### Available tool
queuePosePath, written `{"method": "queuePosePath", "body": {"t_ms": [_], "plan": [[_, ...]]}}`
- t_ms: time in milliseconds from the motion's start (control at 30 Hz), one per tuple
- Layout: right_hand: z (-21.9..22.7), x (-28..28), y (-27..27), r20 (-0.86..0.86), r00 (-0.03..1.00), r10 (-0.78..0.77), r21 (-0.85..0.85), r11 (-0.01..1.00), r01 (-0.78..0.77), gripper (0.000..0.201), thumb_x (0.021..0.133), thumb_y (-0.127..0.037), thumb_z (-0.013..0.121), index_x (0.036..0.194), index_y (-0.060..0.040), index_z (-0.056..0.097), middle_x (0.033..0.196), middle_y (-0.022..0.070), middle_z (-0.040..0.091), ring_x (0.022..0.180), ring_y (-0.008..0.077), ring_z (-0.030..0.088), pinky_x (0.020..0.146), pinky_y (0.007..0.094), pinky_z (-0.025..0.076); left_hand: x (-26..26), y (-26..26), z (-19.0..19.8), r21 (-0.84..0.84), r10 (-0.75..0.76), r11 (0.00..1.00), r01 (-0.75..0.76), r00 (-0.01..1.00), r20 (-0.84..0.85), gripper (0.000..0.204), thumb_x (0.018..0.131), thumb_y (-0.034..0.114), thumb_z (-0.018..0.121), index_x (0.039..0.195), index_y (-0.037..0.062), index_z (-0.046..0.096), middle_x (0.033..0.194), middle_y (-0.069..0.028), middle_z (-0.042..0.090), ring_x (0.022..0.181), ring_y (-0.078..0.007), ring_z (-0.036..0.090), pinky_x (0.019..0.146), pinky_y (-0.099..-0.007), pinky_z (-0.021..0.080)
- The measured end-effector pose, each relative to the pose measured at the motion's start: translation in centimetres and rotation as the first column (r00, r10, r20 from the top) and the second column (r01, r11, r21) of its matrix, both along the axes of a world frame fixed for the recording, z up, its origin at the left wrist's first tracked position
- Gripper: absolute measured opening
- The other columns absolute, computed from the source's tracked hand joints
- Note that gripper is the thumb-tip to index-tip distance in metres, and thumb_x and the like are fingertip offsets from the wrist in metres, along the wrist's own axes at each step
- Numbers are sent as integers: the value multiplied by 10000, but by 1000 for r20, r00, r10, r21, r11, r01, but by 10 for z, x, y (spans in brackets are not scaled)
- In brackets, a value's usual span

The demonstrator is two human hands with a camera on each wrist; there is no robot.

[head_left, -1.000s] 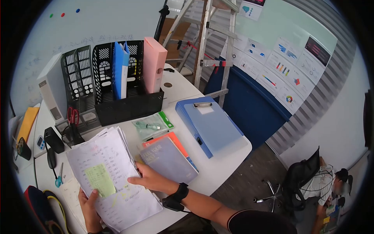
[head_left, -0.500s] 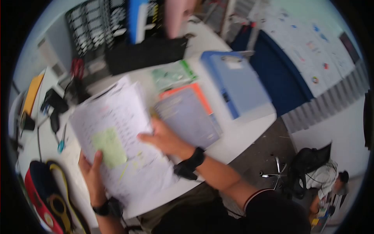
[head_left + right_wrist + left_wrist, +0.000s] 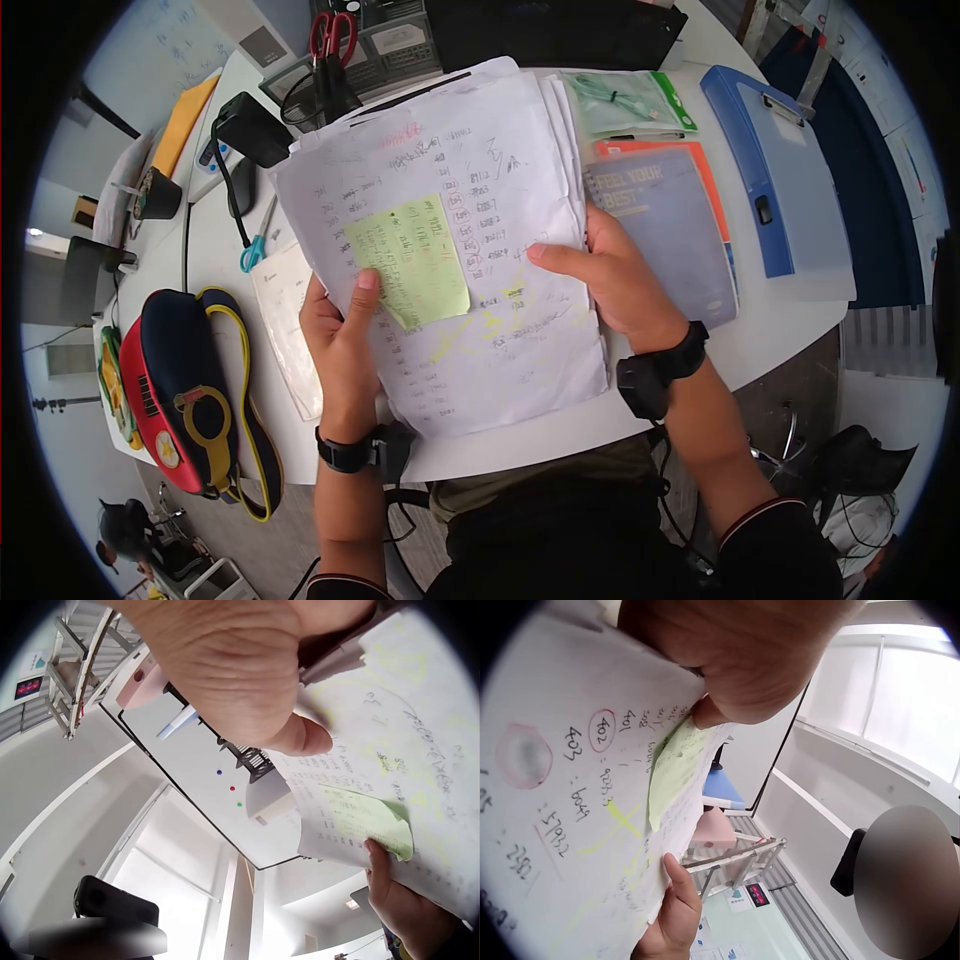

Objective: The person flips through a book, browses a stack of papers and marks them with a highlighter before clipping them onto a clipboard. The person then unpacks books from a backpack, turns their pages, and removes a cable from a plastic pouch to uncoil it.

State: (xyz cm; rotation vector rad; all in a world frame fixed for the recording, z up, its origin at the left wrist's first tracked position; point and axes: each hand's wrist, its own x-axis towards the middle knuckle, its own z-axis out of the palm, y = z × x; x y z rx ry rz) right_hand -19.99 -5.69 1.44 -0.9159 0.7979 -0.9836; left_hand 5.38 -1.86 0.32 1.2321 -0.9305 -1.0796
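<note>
Both hands hold a stack of handwritten white papers [image 3: 530, 370] above the front of the desk. My left hand [image 3: 345, 345] grips the left edge, its thumb on top at the corner of a yellow-green sticky note [image 3: 410, 255]. On the opposite edge my right hand [image 3: 625, 280] pinches the sheets, thumb on the top page and the other fingers hidden beneath. The right wrist view shows the sticky note [image 3: 367, 821] with one end lifting off the page. Red circles and yellow highlighter marks run among the written numbers in the left wrist view.
A grey-covered notebook [image 3: 665, 220] and a blue file case [image 3: 765, 180] lie right of the papers. Behind stand a pen holder with red scissors [image 3: 332, 40] and a black file rack [image 3: 560, 35]. Teal scissors [image 3: 254, 252] and a red and navy bag [image 3: 190, 400] sit left.
The head view has swung down and left, so papers and hands now sit nearer its middle. Both hands keep their hold on the stack, and the left wrist has come fully into view.
</note>
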Motion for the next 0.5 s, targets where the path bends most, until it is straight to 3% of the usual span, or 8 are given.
{"method": "queuePosePath", "body": {"t_ms": [200, 267, 500], "plan": [[2, -1, 2, 5, 1000, -5, 42, 999, 5, 456, 899, -47, 634, 1326, 52, 508, 1235, 143, 634, 1088, 194, 635, 940, 322, 509, 3, 1, -3, -18, -12, 1000, 12, 1000, -14, 359, 961, 178, 668, 1235, -35, 578, 1133, -107, 682, 978, -121, 625, 880, -265, 479], [3, -2, 1, 3, 999, 32, 66, 997, -32, 550, 874, -51, 668, 1368, 56, 453, 1277, 153, 609, 1141, 204, 610, 989, 324, 476, 4, 1, -5, -16, -9, 1000, 9, 1000, -12, 354, 969, 194, 656, 1230, -33, 583, 1128, -105, 682, 976, -120, 624, 880, -265, 475], [0, -3, 1, 47, 998, 47, 62, 997, -50, 553, 871, -45, 672, 1373, 42, 457, 1279, 155, 608, 1154, 211, 607, 994, 333, 473, 2, 1, 0, -25, -23, 999, 23, 1000, -21, 325, 986, 212, 627, 1205, -26, 598, 1117, -103, 686, 961, -120, 628, 879, -274, 474]]}}
